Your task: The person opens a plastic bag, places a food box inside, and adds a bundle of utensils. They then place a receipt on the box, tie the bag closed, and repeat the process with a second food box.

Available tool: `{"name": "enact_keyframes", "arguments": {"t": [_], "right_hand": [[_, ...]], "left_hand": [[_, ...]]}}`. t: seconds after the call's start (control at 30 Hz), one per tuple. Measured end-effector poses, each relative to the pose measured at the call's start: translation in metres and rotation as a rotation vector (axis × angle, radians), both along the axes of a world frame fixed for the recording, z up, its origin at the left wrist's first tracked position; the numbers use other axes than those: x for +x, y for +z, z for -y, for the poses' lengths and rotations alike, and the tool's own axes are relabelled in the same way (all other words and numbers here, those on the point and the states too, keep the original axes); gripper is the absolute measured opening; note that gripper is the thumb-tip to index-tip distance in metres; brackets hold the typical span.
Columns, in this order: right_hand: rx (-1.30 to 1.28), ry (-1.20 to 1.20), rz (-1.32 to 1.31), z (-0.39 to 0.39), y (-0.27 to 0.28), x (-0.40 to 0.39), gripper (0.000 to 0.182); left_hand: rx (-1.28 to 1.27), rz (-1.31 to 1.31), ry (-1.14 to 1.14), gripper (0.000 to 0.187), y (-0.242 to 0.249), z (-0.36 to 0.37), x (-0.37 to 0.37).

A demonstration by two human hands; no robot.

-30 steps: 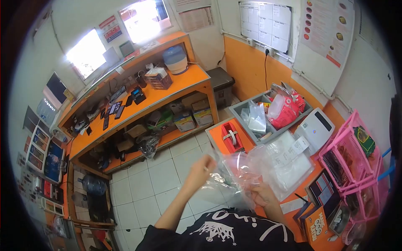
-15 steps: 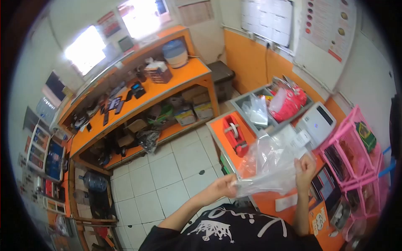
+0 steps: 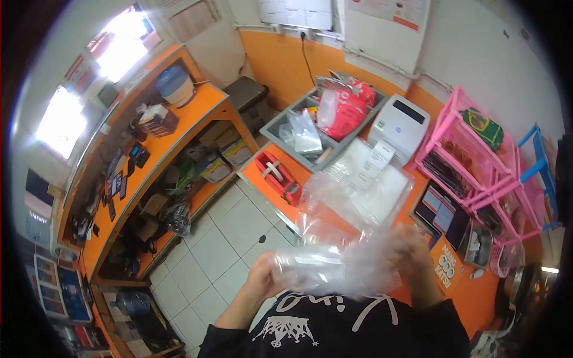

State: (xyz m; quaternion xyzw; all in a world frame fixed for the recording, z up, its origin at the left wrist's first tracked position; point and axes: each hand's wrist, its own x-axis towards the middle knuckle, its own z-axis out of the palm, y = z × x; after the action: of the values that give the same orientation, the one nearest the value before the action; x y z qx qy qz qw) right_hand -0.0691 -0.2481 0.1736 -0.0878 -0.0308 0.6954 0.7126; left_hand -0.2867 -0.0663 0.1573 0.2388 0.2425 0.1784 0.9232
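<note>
A crumpled clear plastic bag (image 3: 334, 268) is stretched between my hands in front of my chest. My left hand (image 3: 261, 277) is closed on its left end. My right hand (image 3: 409, 253), blurred by motion, grips the other end, with its fingertips partly lost in the film. More clear plastic (image 3: 316, 209) lies just beyond the bag on the orange counter. Past it is a white pack in clear plastic (image 3: 382, 194), with a printed paper slip (image 3: 376, 161) on top, close to a white label printer (image 3: 399, 128).
A red tape dispenser (image 3: 277, 178) stands on the counter's left side. Behind it is a grey divided bin (image 3: 271, 132) with plastic packets and a red bag. Pink baskets (image 3: 462, 155), a tablet (image 3: 441, 206) and a metal container (image 3: 479, 246) sit at the right.
The bag and both hands have come lower and closer to my body, with the bag more bunched. My view has turned to the right.
</note>
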Motion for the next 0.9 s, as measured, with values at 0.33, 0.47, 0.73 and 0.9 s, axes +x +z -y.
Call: {"name": "enact_keyframes", "arguments": {"t": [0.33, 0.47, 0.73, 0.9], "right_hand": [[0.587, 0.04, 1.288, 0.093, 0.076, -0.015, 0.026], [0.623, -0.017, 1.395, 0.142, 0.083, -0.029, 0.03], [0.516, -0.368, 1.457, 0.352, 0.099, -0.043, 0.02], [-1.135, -1.128, 1.739, 0.439, -0.001, -0.092, 0.022]], "left_hand": [[1.127, 0.588, -0.968, 0.018, 0.08, 0.014, -0.006], [1.13, 0.728, -1.03, 0.011, 0.087, 0.045, 0.002], [1.184, 0.883, -1.163, 0.009, 0.097, 0.074, -0.009], [1.742, 0.351, -0.996, 0.015, 0.092, 0.148, 0.04]]}}
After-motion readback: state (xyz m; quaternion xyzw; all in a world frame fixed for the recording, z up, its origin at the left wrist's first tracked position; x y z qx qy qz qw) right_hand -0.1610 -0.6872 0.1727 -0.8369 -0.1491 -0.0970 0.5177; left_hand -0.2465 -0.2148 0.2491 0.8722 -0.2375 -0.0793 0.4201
